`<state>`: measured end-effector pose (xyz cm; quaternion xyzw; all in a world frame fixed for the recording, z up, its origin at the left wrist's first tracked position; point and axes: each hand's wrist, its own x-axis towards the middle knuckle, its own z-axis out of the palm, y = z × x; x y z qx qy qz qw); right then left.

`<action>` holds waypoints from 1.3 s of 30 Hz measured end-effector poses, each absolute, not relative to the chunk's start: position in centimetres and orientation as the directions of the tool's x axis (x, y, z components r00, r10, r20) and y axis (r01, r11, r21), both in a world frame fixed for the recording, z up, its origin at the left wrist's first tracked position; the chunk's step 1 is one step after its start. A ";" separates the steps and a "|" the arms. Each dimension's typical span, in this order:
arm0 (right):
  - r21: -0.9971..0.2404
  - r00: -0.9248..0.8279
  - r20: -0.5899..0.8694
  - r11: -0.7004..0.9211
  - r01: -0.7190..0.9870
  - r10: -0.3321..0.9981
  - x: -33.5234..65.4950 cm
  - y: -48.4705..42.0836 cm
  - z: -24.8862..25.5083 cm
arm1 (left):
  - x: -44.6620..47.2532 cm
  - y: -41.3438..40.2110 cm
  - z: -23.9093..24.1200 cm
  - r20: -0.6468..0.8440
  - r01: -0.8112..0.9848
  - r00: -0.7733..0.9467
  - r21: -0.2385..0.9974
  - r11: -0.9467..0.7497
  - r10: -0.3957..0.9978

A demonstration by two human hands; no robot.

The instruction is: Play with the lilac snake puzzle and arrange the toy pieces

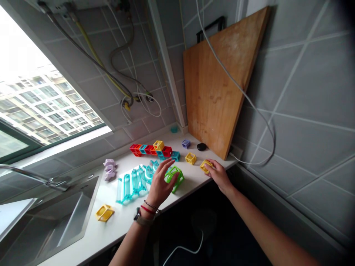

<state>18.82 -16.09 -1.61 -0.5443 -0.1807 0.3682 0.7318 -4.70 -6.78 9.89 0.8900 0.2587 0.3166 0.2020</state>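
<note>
My right hand (pixel 220 176) is closed on a yellow open-sided cube block (pixel 205 166) near the counter's front edge. My left hand (pixel 161 183) has its fingers spread beside a green open-frame block (pixel 179 177). The left thumb passes in front of the green block; I cannot tell whether it touches. Another yellow cube block (pixel 190 158) stands a little left of the right hand. Behind the left hand lies a row of red and teal cube blocks (pixel 149 149), with a yellow cube (pixel 158 145) on top. Clear turquoise pieces (pixel 132 184) lie left of the left hand.
Purple blocks (pixel 110 170) and a yellow block (pixel 104 212) sit near the sink (pixel 59 218). A blue-violet cube (pixel 186 143) and a black oval object (pixel 201 147) are at the back. A wooden board (pixel 219 81) leans against the wall, a white cable (pixel 235 81) in front.
</note>
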 end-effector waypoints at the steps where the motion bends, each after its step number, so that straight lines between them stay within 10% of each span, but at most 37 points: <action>1: -0.912 0.657 -0.156 0.147 -0.382 0.738 18.9 -15.9 -1.9 | -3.4 -6.5 10.7 0.427 0.349 0.710 0.478 -0.806 0.561; 13: -0.664 0.509 -0.303 0.205 -0.719 0.805 20.0 -16.2 -1.3 | 9.8 0.5 8.2 -0.091 0.476 0.879 0.217 -0.852 0.468; 26: -0.629 0.488 -0.200 0.271 -0.729 0.850 17.2 -17.4 4.0 | 1.9 -4.1 11.2 0.234 0.210 0.828 0.714 -0.668 0.510; 33: -0.818 0.522 0.029 0.320 -0.477 0.852 14.6 -19.2 7.9 | -0.4 -7.5 12.3 0.290 0.317 0.785 0.571 -0.757 0.547; 39: -0.808 0.464 0.057 0.314 -0.498 0.884 14.1 -20.3 9.4 | -1.4 -9.2 12.8 0.189 0.078 0.764 0.922 -0.379 0.617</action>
